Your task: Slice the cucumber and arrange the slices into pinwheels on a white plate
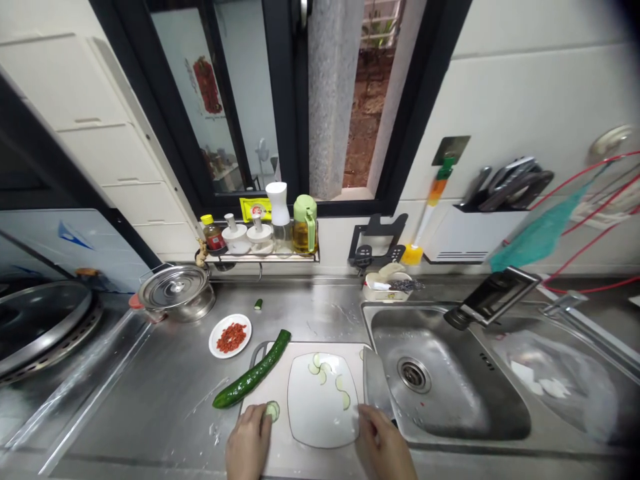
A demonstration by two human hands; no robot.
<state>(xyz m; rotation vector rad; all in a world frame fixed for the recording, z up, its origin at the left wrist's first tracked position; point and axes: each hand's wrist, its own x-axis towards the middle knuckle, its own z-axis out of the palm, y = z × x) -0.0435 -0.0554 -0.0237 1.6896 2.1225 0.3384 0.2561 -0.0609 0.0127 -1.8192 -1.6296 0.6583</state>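
Note:
My left hand [247, 440] rests on the cutting board [280, 393], its fingers closed on a cucumber slice [273, 410]. My right hand [383, 443] touches the right edge of a white square plate [320, 407] that lies on the board and carries several thin cucumber slices [325, 373]. A whole dark green cucumber [253, 377] lies slantwise across the board's left edge. A cleaver [376, 383] lies flat at the board's right, beside the sink.
A small white dish of red pieces [230, 335] sits left of the board. A lidded steel pot [175, 291], a cucumber end [258, 304] and a condiment rack [260, 240] stand behind. The sink [450, 380] and faucet [493, 297] are on the right.

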